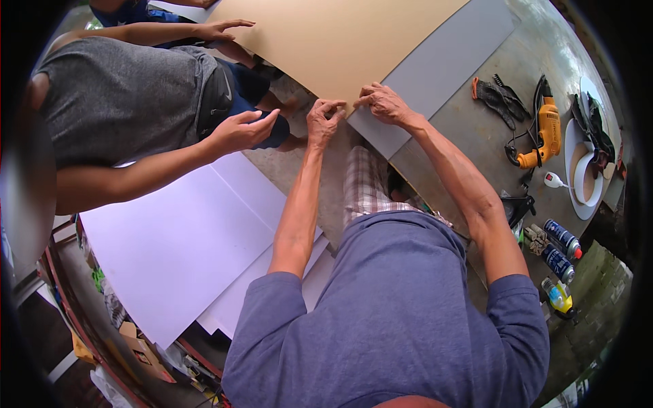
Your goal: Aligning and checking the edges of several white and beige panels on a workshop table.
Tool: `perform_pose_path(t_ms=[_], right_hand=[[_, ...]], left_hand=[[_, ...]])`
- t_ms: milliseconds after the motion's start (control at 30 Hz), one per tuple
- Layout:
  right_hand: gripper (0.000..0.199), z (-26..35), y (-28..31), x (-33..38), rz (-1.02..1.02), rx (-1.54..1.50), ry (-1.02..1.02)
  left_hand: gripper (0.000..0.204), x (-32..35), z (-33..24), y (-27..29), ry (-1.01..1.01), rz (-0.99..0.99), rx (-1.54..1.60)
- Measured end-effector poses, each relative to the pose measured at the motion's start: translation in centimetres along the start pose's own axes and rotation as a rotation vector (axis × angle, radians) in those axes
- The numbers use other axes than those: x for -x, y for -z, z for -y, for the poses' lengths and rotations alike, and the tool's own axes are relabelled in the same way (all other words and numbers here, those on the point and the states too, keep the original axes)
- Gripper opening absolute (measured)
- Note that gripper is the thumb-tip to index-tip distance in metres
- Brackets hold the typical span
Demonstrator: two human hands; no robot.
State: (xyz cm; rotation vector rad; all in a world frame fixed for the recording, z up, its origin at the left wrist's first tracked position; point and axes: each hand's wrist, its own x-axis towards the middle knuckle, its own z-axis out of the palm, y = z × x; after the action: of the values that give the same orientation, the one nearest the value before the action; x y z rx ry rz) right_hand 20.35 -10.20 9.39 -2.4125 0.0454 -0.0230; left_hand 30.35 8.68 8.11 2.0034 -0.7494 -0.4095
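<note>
A large tan sheet (326, 47) lies at the top middle, its near corner pointing toward me. At that corner my left hand (325, 122) has its fingers curled, thumb and fingertips pinching the sheet's edge. Just across from it, my right hand (384, 104) is bent over the same corner, its fingertips closed on the sheet. Whether a thin layer is between the fingers is too small to tell. Under the tan sheet, a grey sheet (442, 64) sticks out to the right on the metal tabletop (435, 149).
To the left stands a person in a grey shirt (129, 102), arms reaching my way; another person (126, 12) is partly visible behind. White sheets (183, 245) lie lower left. Rightward are an orange power drill (544, 132), dark gloves (500, 102), a tape roll (586, 178) and spray cans (559, 238).
</note>
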Motion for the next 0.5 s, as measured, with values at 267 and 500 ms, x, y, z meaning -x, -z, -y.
perform_pose_path(t_ms=[267, 500], right_hand=[[0.042, -1.0, 1.1, -2.3, 0.101, -0.106, 0.14], [0.05, -1.0, 2.6, -3.4, 0.057, -0.408, 0.135]], left_hand=[[0.023, -0.1, 0.6, -0.3, -0.037, -0.035, 0.083], [0.018, -0.1, 1.5, -0.8, -0.063, 0.024, 0.091]])
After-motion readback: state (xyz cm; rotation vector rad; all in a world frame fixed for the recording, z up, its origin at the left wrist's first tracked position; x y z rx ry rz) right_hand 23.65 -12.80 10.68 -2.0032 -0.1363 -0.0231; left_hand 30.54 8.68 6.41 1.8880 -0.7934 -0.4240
